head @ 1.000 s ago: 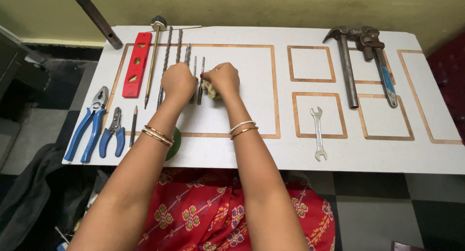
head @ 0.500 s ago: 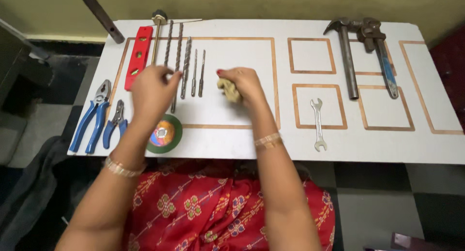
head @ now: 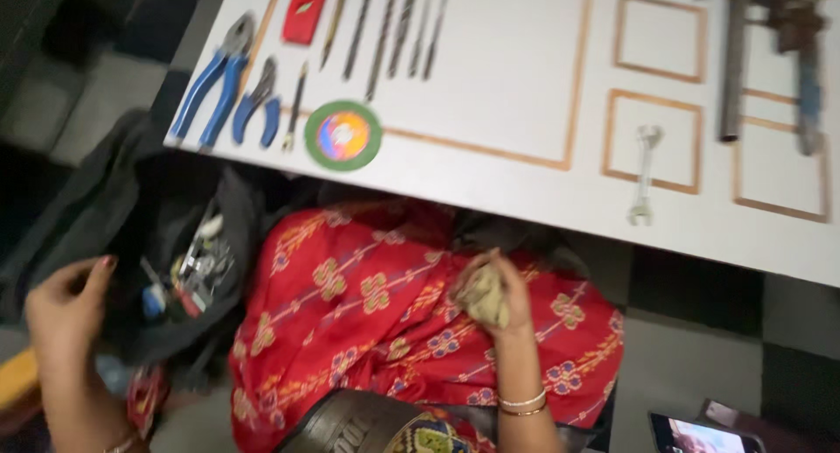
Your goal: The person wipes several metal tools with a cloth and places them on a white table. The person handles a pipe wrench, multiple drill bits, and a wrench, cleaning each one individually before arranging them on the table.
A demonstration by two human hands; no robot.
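My right hand (head: 499, 300) is down over my lap, closed around a crumpled yellowish cloth (head: 479, 294), above the red patterned fabric (head: 367, 313). My left hand (head: 66, 300) grips the edge of a dark open tool bag (head: 131, 234) on the floor to my left; small tools (head: 197, 265) lie inside it. On the white table (head: 525, 191) above lie a row of drill bits and rods (head: 389, 24), a red level (head: 304, 9), blue-handled pliers (head: 214, 81), a round green disc (head: 343, 135) and a small spanner (head: 643, 173).
A hammer (head: 733, 64) and a pipe wrench (head: 805, 59) lie at the table's far right among orange-outlined squares. A phone (head: 696, 435) sits at the bottom right on the checkered floor. A dark embossed object (head: 359, 422) rests on my lap.
Both hands left the table. My right hand carried the cloth down to my lap, my left hand dropped to the tool bag, and the view tilted down and left.
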